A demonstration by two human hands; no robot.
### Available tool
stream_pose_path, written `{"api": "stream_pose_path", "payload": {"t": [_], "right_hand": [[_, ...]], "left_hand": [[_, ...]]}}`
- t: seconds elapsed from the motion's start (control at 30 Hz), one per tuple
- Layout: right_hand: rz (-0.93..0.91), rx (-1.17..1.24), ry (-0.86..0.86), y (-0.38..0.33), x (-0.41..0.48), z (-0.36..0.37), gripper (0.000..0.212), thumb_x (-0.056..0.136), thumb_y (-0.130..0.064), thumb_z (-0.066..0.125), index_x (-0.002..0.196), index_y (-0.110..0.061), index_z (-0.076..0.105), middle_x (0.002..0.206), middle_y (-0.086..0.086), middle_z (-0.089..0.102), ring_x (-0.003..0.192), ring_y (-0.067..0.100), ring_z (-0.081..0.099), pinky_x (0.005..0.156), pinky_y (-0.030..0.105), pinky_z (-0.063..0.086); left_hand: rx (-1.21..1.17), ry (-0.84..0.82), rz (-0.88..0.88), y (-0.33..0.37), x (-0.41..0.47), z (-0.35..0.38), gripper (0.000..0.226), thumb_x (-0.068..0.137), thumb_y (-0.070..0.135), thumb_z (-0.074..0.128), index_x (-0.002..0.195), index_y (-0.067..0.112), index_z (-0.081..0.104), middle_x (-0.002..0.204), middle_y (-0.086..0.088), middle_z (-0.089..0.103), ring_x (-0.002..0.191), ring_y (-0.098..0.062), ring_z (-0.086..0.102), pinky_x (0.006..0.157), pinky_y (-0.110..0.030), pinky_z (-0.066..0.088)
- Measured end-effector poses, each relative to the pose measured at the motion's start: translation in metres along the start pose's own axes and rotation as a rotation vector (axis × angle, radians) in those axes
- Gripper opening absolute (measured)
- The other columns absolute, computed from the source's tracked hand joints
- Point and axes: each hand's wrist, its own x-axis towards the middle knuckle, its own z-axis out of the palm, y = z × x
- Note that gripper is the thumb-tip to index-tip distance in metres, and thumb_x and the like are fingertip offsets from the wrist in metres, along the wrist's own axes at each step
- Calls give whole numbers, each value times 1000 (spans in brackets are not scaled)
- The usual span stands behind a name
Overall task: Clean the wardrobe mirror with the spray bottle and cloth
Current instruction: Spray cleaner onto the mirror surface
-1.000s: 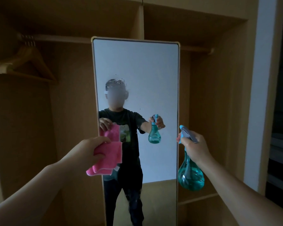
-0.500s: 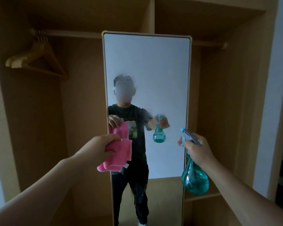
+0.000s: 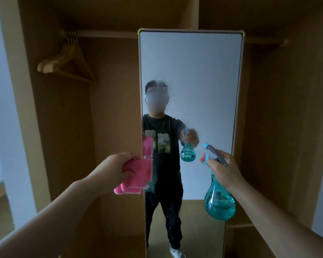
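I have the spray bottle (image 3: 219, 203) gripped in my right hand (image 3: 223, 169), fingers wrapped around its neck, nozzle aimed at the mirror (image 3: 203, 75) dead ahead at twelve o'clock. My left hand (image 3: 113, 169) has its fingers pinching the folded pink cloth (image 3: 136, 174) right at the mirror's left edge, at about nine o'clock from the bottle.

My worry: the nozzle sits low and toward the right frame, so a squeeze could put mist on the wardrobe (image 3: 268, 127) wood rather than the glass. The loosely held cloth could also slip from my grip.

I cannot see my trigger finger. The droplets near mid-glass are faint, and the mirror's foot is cut off.
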Motion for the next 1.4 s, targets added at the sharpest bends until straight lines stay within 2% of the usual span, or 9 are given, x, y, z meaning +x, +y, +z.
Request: {"api": "stream_pose_path", "payload": {"t": [0.1, 0.23, 0.37, 0.53, 0.67, 0.93, 1.1, 1.23, 1.4], "right_hand": [[-23, -6, 19, -1, 2, 9, 45, 70, -27, 50, 86, 15, 54, 65, 15, 41, 50, 16, 35, 45, 23, 31], [-36, -134, 54, 8, 6, 19, 37, 73, -28, 50, 74, 8, 59, 72, 25, 59, 67, 41, 51, 59, 35, 43], [-46, -86, 44, 6, 8, 27, 38, 77, -30, 54, 78, 8, 58, 71, 23, 58, 66, 38, 53, 60, 33, 43], [-37, 9, 12, -7, 10, 38, 23, 74, -23, 51, 80, -5, 64, 54, -4, 43, 43, 3, 39, 51, 25, 31], [-68, 82, -9, -20, 12, 50, 30, 68, -22, 49, 83, 1, 61, 52, -2, 37, 41, 5, 30, 42, 19, 27], [-123, 87, -18, -15, 13, 65, 30, 68, -22, 47, 79, 2, 60, 46, -12, 46, 42, 2, 39, 45, 13, 29], [-112, 30, 33, 2, 13, 65, 39, 67, -30, 48, 73, 7, 55, 68, 24, 55, 56, 21, 46, 55, 30, 36], [-79, 78, 38, 7, 5, 61, 27, 69, -23, 46, 75, -2, 62, 46, -7, 44, 42, 5, 35, 43, 17, 28], [-23, 94, -12, 17, -8, 65, 29, 68, -21, 46, 83, -2, 63, 53, 0, 36, 41, 5, 30, 41, 18, 27]], "left_hand": [[-12, 1, -18, -6, -5, -2, 34, 90, 13, 61, 116, 35, 56, 101, 20, 62, 92, 2, 60, 78, -21, 56], [-9, 13, -29, -14, -9, -4, 37, 89, 11, 62, 119, 33, 58, 103, 20, 62, 93, 1, 60, 80, -23, 56], [0, 17, -33, -21, -13, -7, 37, 89, 10, 62, 117, 34, 58, 102, 21, 62, 93, 1, 61, 80, -23, 56], [4, 18, -49, -28, -18, -10, 41, 88, 9, 62, 121, 33, 57, 104, 20, 62, 93, 2, 59, 80, -23, 55], [8, 15, -66, -35, -23, -11, 40, 88, 10, 62, 121, 32, 58, 104, 21, 62, 93, 2, 59, 81, -25, 56], [20, 30, -70, -44, -31, -12, 43, 87, 9, 63, 121, 34, 57, 102, 23, 61, 93, 2, 59, 80, -24, 55], [23, 25, -75, -47, -32, -9, 43, 87, 8, 62, 121, 35, 57, 102, 24, 60, 92, 3, 59, 78, -21, 54], [19, 13, -67, -48, -33, -4, 42, 87, 8, 61, 120, 35, 58, 101, 25, 60, 91, 4, 59, 74, -17, 52], [9, -12, -76, -48, -35, 7, 40, 88, 10, 62, 118, 37, 57, 102, 24, 60, 92, 4, 59, 75, -19, 54]]}}
